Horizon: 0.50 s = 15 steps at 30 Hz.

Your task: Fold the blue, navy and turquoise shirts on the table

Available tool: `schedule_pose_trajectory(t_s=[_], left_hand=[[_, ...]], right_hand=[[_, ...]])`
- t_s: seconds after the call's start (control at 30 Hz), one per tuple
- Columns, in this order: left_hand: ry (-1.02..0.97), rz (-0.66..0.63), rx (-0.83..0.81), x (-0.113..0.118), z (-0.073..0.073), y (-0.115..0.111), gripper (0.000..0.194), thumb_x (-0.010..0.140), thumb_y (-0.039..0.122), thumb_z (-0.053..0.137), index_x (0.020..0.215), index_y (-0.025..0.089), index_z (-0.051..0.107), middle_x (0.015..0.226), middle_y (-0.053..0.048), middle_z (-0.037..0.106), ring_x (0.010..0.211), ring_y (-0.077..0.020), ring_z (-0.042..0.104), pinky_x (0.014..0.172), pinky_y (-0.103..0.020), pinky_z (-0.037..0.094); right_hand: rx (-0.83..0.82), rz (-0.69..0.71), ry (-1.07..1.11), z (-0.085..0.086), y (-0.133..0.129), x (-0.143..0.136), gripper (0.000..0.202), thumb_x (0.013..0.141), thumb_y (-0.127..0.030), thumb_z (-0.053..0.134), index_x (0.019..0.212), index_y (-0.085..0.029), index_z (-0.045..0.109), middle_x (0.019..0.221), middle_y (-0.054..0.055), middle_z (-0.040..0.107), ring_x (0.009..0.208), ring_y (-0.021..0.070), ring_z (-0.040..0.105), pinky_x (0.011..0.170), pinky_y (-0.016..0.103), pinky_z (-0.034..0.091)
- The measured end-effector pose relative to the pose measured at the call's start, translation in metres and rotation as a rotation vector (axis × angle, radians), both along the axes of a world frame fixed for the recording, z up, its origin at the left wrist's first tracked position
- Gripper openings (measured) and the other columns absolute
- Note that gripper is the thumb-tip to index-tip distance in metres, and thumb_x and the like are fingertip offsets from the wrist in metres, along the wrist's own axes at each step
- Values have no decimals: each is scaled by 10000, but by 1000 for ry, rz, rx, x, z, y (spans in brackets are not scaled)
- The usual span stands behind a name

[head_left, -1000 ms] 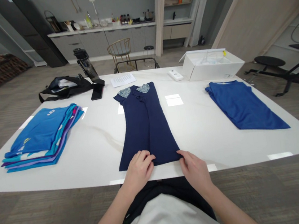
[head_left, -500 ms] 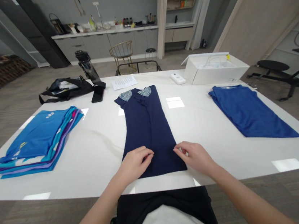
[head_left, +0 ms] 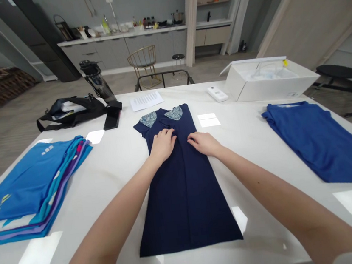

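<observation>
Pile [head_left: 27, 176] by table's [head_left: 115, 156] L edge looked done: several garments folded + stacked. Navy top [head_left: 189, 186] lay flat mid-table, neck twd far edge, hem just in from near edge. Abt half done imo: long line down its middle, prob a lengthwise fold, but full length, no crosswise fold yet. Blue top [head_left: 325, 143] twd R edge lay flat, part out of view; prob unfinished too. Neither was on pile.

L hand [head_left: 164, 145] was on navy's upper part, fingers bent & close tog. R hand [head_left: 205, 144] was at its R side, thumb & forefinger nearly meeting. Couldn't tell if either had cloth pinched. Box [head_left: 269, 87] sat by far R corner, apart from navy.
</observation>
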<state>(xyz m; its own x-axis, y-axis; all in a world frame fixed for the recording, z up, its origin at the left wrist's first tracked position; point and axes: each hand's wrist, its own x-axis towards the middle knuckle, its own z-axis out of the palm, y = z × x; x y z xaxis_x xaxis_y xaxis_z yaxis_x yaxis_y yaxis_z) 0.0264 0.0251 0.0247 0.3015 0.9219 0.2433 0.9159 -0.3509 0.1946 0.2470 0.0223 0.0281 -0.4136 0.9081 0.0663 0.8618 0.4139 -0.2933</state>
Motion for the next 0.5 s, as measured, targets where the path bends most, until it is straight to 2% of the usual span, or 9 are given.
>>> schedule_pose_trajectory(t_s=[0.07, 0.13, 0.27, 0.37, 0.5], left_hand=[[9, 76, 23, 6, -2, 27, 419, 1068, 360, 346, 1400, 186, 532, 1328, -159, 608, 1195, -310, 567, 986, -442, 430], [22, 184, 24, 10, -3, 56, 434, 1061, 378, 363, 1406, 170, 522, 1344, -180, 601, 1212, -337, 554, 996, -462, 416], [64, 343, -17, 9, -6, 108, 460, 1039, 418, 403, 1341, 112, 568, 1328, -230, 605, 1230, -400, 535, 1018, -534, 389], [96, 325, -65, 4, -10, 131, 407, 1028, 404, 424, 1244, 130, 634, 1300, -226, 628, 1229, -409, 540, 1032, -564, 373], [85, 244, -132, -3, -13, 145, 306, 997, 299, 476, 1231, 191, 640, 1278, -179, 659, 1238, -374, 551, 1045, -554, 366]], right_hand=[[-38, -16, -5, -3, 15, -3, 315, 1061, -414, 441, 1048, -248, 709, 945, 62, 740, 889, 235, 686, 769, 308, 454], [-32, -78, 10, -4, 34, -3, 342, 1057, -452, 434, 1006, -254, 709, 890, 56, 740, 860, 244, 684, 742, 313, 448], [31, -226, 72, -5, 87, -4, 249, 1034, -355, 471, 1129, -257, 680, 1029, 67, 739, 938, 247, 674, 805, 330, 471], [22, -315, 95, -7, 135, -7, 299, 1001, -287, 504, 1273, -242, 619, 1212, 106, 688, 1071, 266, 645, 890, 370, 489], [-12, -447, 78, -14, 177, -17, 462, 1026, -375, 456, 1474, -264, 477, 1385, 163, 576, 1213, 346, 580, 962, 514, 478]])
